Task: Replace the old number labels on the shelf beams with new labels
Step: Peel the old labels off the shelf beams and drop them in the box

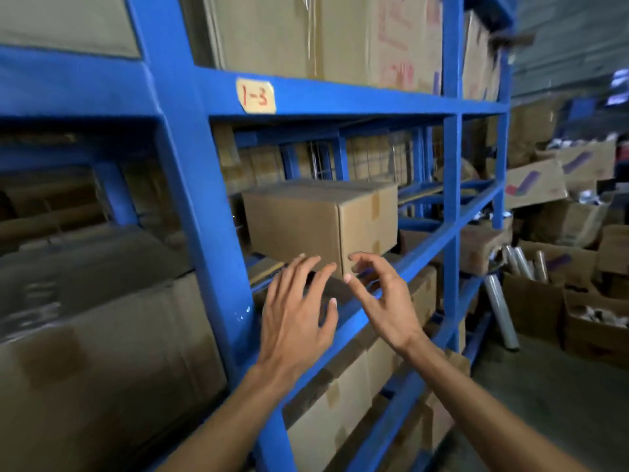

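A yellowish paper label (256,96) with "1-3" in red sticks on the upper blue shelf beam (357,97), close to the upright post. Lower down, my left hand (296,311) and my right hand (381,301) are both raised in front of the middle beam (432,247), fingers spread and slightly curled. Neither hand holds anything. Their fingertips hover near the bottom edge of a brown cardboard box (320,226) standing on the middle shelf. No label shows on the middle beam; my hands cover part of it.
The blue steel rack (200,212) is packed with cardboard boxes above, below and to the left. On the floor at right stand open cartons (592,321) and several rolls of clear film (500,308). Bare concrete floor lies at the bottom right.
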`<state>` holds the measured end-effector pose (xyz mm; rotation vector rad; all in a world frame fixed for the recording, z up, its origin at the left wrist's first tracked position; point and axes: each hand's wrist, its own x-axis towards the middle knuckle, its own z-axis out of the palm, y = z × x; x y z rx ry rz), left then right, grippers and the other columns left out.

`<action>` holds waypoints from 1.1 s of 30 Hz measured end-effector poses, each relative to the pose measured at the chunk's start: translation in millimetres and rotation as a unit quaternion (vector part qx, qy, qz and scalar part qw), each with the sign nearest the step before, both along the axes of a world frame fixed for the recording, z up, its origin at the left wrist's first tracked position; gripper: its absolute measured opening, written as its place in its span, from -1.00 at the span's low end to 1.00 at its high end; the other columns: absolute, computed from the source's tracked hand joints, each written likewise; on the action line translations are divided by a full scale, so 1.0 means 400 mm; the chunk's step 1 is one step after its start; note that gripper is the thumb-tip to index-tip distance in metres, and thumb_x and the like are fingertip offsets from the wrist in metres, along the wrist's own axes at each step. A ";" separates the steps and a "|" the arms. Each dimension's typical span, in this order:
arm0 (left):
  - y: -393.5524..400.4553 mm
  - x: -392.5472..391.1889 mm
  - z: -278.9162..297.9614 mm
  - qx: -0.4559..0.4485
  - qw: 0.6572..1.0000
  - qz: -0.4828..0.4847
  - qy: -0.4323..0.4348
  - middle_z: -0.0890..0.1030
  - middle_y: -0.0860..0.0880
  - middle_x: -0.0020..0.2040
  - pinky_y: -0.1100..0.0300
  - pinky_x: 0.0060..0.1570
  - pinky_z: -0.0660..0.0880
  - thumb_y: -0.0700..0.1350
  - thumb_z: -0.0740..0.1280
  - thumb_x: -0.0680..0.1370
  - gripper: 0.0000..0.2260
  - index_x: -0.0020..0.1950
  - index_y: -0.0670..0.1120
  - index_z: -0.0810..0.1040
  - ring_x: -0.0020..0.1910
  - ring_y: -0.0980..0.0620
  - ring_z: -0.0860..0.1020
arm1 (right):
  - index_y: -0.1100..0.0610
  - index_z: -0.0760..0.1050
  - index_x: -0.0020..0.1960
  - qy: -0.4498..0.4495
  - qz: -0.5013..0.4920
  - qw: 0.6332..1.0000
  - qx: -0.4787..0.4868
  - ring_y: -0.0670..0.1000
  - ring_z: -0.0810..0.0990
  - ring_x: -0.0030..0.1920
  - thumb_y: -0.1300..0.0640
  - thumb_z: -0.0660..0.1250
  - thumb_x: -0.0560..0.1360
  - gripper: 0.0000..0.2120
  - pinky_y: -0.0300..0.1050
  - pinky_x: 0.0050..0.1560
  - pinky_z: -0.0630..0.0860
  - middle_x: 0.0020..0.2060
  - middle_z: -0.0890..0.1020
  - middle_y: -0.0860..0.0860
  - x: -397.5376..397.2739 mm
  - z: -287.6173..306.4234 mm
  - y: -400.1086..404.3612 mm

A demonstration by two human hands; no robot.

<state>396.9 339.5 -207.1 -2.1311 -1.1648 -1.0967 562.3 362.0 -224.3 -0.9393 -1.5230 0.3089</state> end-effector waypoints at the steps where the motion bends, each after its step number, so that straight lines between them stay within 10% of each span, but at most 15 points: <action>1: -0.012 -0.009 0.038 0.022 1.000 0.005 -0.003 0.52 -0.08 0.33 -0.04 0.35 0.37 -0.07 0.33 0.48 -0.59 0.33 -0.06 0.51 0.39 -0.10 0.42 | -0.05 0.49 0.20 0.003 0.018 1.000 0.011 -0.11 0.58 -0.10 -0.01 0.37 0.54 -0.75 -0.26 -0.05 0.50 -0.06 0.57 -0.11 -0.015 0.042 -0.002; 14: -0.017 -0.143 0.345 0.156 0.971 0.170 0.057 0.26 -0.17 0.56 -0.19 0.54 0.01 -0.30 0.34 0.39 -0.33 0.51 -0.08 0.32 0.59 -0.16 0.08 | 0.05 0.38 0.43 0.044 0.078 0.990 0.113 -0.05 0.53 0.17 0.01 0.37 0.54 -0.51 -0.13 0.22 0.47 0.23 0.52 -0.01 -0.198 0.496 0.065; 20: 0.033 -0.167 0.350 0.169 0.947 0.251 0.108 0.19 -0.21 0.57 -0.10 0.53 -0.07 -0.27 0.33 0.40 -0.28 0.55 -0.21 0.20 0.58 -0.17 0.09 | 0.14 0.23 0.53 0.063 0.018 0.992 0.109 -0.06 0.46 -0.05 0.09 0.26 0.61 -0.48 -0.15 0.16 0.45 0.26 0.43 0.06 -0.222 0.571 0.145; 33: 0.056 -0.162 0.336 0.193 0.943 0.265 0.049 0.08 -0.28 0.58 -0.04 0.55 -0.09 -0.25 0.17 0.48 -0.37 0.54 -0.32 0.13 0.58 -0.19 0.03 | 0.06 0.66 -0.11 0.105 -0.062 0.981 0.153 -0.14 0.58 -0.28 0.08 0.42 0.49 -0.93 -0.20 -0.23 0.52 -0.25 0.67 -0.08 -0.209 0.616 0.177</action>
